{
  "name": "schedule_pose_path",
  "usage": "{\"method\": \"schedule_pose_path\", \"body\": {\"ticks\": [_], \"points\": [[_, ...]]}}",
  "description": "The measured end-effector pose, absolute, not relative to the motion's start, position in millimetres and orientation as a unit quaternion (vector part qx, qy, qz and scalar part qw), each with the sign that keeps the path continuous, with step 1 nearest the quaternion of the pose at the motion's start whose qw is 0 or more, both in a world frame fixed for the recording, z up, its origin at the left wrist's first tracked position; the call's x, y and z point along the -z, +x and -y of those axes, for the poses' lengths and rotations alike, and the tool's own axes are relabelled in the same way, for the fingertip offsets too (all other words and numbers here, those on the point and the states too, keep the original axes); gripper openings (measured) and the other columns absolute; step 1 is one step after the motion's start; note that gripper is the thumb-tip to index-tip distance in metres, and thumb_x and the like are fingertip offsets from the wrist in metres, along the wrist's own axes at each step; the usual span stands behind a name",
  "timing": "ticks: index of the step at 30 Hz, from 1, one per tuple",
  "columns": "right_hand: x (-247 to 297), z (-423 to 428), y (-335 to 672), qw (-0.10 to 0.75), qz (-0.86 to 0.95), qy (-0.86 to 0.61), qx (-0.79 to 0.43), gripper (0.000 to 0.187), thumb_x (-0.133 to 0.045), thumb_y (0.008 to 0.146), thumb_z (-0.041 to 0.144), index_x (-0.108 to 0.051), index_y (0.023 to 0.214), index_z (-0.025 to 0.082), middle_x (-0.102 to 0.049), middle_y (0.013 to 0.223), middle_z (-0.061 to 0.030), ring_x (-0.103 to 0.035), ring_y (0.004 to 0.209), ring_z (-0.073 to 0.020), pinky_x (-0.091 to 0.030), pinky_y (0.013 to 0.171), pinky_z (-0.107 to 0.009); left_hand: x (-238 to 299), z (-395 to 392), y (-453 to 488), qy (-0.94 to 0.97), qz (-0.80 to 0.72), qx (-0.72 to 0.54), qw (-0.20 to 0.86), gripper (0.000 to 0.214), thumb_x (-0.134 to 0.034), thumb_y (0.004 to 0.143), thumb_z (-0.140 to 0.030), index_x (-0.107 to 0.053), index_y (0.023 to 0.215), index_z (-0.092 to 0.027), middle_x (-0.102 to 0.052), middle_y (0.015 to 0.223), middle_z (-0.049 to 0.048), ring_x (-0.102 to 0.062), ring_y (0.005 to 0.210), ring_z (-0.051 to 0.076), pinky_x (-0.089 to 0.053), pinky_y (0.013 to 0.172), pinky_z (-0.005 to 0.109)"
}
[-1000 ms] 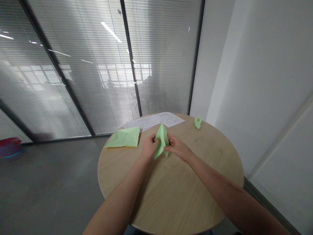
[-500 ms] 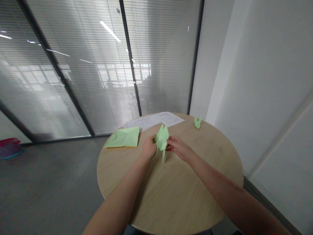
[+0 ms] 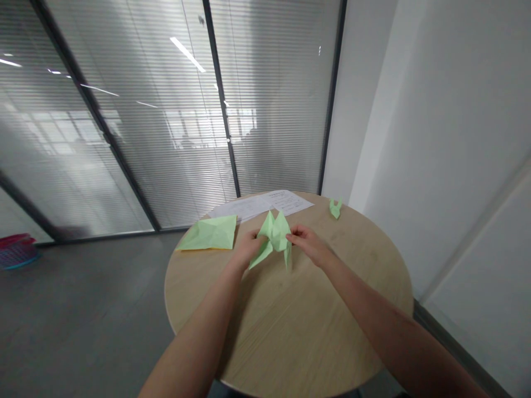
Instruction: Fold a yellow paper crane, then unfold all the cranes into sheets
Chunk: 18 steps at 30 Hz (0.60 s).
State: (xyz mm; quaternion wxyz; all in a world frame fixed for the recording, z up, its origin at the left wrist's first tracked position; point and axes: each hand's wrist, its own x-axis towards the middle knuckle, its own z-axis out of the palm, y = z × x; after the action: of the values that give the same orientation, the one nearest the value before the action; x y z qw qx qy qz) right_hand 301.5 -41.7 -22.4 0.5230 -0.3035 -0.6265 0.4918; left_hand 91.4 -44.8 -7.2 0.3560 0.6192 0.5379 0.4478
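Observation:
A pale green folded paper figure (image 3: 277, 232) with several pointed flaps is held between my two hands, over the middle of the round table. My left hand (image 3: 249, 246) grips its left side, the thumb on the near face and some fingers hidden behind the paper. On the other side, my right hand (image 3: 306, 241) pinches the right edge between thumb and fingers. Two points stick up at the top, and two flaps hang down and outward below. A smaller green folded paper piece (image 3: 335, 209) rests near the far right edge of the table.
Creased green paper (image 3: 209, 233) lies to the left of my left hand, with a yellow edge showing beneath. Printed white sheets (image 3: 286, 201) lie at the back of the wooden table (image 3: 315, 331). A red and blue basket (image 3: 17, 251) stands on the floor at left.
My hands have moved slightly apart, and the paper figure has spread wider. Its lower left flap now swings out to the left. My right-hand fingers have closed onto its right edge.

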Motion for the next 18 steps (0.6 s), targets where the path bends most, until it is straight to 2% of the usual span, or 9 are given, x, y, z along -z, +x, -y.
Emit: {"method": "schedule_pose_path", "body": {"ticks": [4,10,18], "points": [[19,39,307,0.518,0.675,-0.333,-0.407,0.026,-0.074,0.076,0.044,-0.063,0.077,0.02,-0.062,0.076,0.0006,-0.057,0.072,-0.0164,-0.045,0.07,-0.03,8,42,88,0.585,-0.541,-0.467,0.382,0.032,-0.06,0.077,-0.036,-0.078,0.095,-0.015,-0.077,0.084,0.0059,-0.067,0.069,0.021,-0.048,0.061,0.027],[19,35,312,0.522,0.701,-0.339,-0.348,0.025,-0.071,0.08,0.043,-0.061,0.076,0.02,-0.061,0.075,0.0003,-0.056,0.069,-0.0165,-0.046,0.066,-0.03,7,42,87,0.571,-0.535,-0.485,0.39,0.037,-0.063,0.077,-0.044,-0.076,0.098,-0.016,-0.075,0.081,0.0045,-0.067,0.069,0.021,-0.048,0.061,0.028],[10,46,316,0.532,0.781,-0.304,-0.118,0.017,-0.066,0.089,0.033,-0.061,0.077,0.022,-0.064,0.081,-0.0031,-0.059,0.08,-0.0199,-0.044,0.075,-0.033,1,45,87,0.558,-0.521,-0.524,0.378,0.034,-0.064,0.071,-0.041,-0.073,0.09,-0.014,-0.071,0.075,0.0035,-0.063,0.067,0.02,-0.047,0.063,0.028]]}}
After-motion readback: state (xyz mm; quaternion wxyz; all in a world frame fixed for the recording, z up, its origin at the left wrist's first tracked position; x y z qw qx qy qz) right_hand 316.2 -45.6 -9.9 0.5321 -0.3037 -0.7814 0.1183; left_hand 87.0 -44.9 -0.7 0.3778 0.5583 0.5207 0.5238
